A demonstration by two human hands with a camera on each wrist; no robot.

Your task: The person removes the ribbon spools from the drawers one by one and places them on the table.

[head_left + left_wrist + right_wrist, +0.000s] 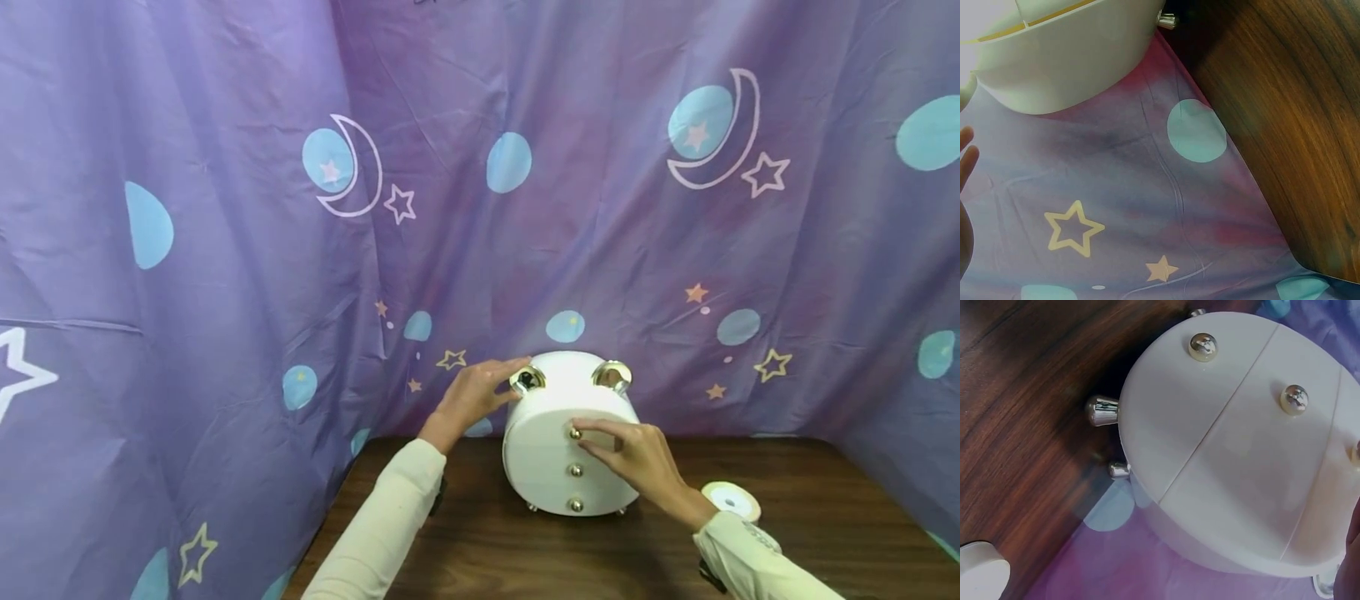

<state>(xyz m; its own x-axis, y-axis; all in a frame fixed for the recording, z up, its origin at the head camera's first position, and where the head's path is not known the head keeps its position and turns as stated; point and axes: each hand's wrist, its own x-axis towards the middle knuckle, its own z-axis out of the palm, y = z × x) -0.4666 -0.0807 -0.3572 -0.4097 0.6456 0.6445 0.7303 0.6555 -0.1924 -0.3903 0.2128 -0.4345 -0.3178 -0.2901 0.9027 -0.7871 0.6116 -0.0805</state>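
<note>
A rounded white drawer box (536, 471) with gold knobs and two shiny gold-rimmed ears stands upright on the table in the head view. My left hand (474, 392) holds the left ear (537, 372), thumb and fingers on either side of it. At the front, my right hand (643, 457) pinches the top knob (575, 433) between thumb and fingers. The middle knob (1294, 399) and the lowest knob (1202, 347) show plainly in the right wrist view, along with the seams between the drawer fronts. Only fingers (967, 165) of my left hand appear in the left wrist view.
To the right of the box, a round white disc-like object (715, 493) lies on the dark wood table (480, 567), partly behind my right wrist. A purple cloth (450, 275) printed with moons and stars hangs close behind the box and along both sides.
</note>
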